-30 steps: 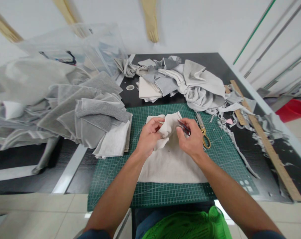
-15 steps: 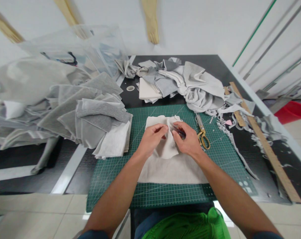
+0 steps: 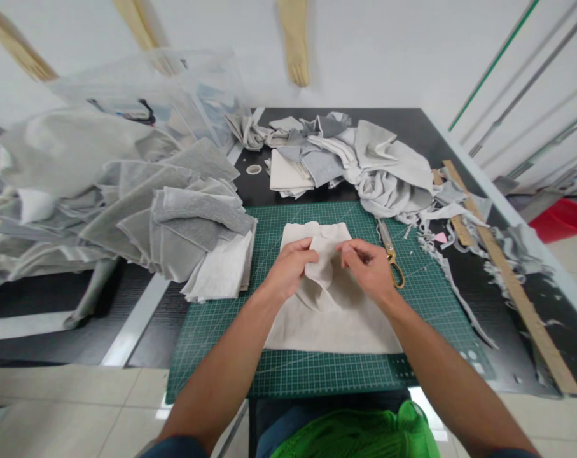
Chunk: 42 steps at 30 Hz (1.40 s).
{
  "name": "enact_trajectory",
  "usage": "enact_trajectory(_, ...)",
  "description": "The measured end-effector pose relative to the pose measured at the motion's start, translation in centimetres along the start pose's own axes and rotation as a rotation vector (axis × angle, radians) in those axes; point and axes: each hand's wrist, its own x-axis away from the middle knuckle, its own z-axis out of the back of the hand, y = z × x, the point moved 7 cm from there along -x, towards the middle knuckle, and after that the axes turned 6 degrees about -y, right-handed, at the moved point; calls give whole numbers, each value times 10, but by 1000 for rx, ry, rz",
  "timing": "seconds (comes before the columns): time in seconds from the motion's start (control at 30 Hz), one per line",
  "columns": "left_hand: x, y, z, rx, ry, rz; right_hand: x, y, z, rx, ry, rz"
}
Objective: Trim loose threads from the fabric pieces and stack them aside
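A beige piece of fabric [image 3: 336,331] lies spread on the green cutting mat [image 3: 312,378], its upper part lifted and folded. My left hand [image 3: 292,266] is closed, pinching the raised fold between thumb and fingers. Just right of the fold, my right hand [image 3: 368,267] has its thumb and fingertips pressed together close to the fabric. A small dark object shows within the right fingers, too hidden to name. Gold-handled scissors [image 3: 392,254] rest on the mat beside my right hand.
Folded grey cloths [image 3: 197,222] are heaped on the left, near a clear plastic box [image 3: 168,95]. More fabric pieces [image 3: 388,159] pile up at the back. Wooden rulers [image 3: 512,273] and fabric scraps [image 3: 460,305] lie on the right. A tape roll [image 3: 254,170] sits behind the mat.
My right hand has moved slightly right, away from my left hand, and its fingers have curled in. The raised fold now hangs from my left hand.
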Motion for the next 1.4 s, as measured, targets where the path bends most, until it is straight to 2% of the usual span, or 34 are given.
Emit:
enact_trajectory(0.1,4,7,2,-75,36,-76,-4,10,23,18,255,-37)
enact_trajectory(0.17,6,7,3,-99,43,-75,-6,14,30,61,288,-68)
enact_trajectory(0.27,9,7,3,-122,28,-50,-9,17,27,83,193,-91)
enact_trajectory(0.37,11,11,-2,-147,-10,-48,-9,20,15,-44,29,-94)
enact_trajectory(0.43,13,13,-5,-161,-35,-39,-8,22,8,-146,-36,-102)
enact_trajectory(0.5,14,14,-6,-163,-51,-25,-6,23,6,-212,-32,-112)
enact_trajectory(0.6,16,15,-2,-121,-64,-25,-4,23,12,-253,65,-120)
enact_trajectory(0.73,18,21,3,-104,-49,-89,-3,25,19,-273,143,-135)
enact_trajectory(0.93,14,25,6,-205,14,-165,-3,32,13,-345,58,-170)
enact_trajectory(1.07,13,27,9,-230,76,-244,-3,27,9,-227,-1,-148)
enact_trajectory(1.27,13,35,3,-223,89,-385,-4,23,9,-49,-9,-134)
enact_trajectory(1.4,14,32,0,-66,80,-319,-4,23,13,-75,16,-142)
